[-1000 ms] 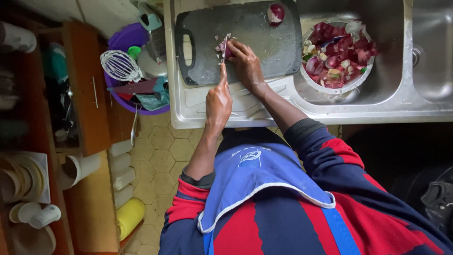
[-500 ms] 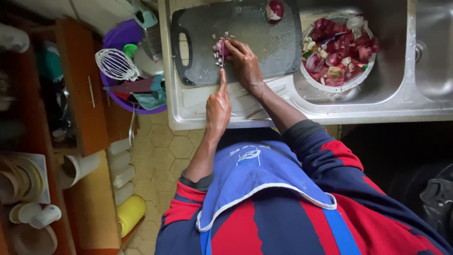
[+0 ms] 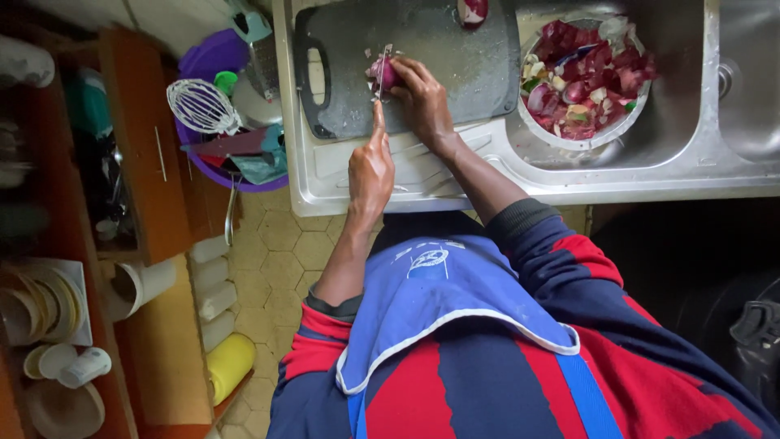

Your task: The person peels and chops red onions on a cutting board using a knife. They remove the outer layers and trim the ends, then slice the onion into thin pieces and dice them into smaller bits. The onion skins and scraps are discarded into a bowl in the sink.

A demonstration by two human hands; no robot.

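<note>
I see the left hand (image 3: 370,175) clenched on a knife (image 3: 380,77), blade down on the red onion piece (image 3: 385,73) that the right hand (image 3: 422,102) fingers pin to the dark cutting board (image 3: 455,57) on the steel sink drainboard (image 3: 325,175), bowl of peels (image 3: 587,81) just beside in the basin.

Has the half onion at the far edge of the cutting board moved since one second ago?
No. The half onion lies at the same spot on the far edge of the cutting board, left of the bowl of peels.
</note>
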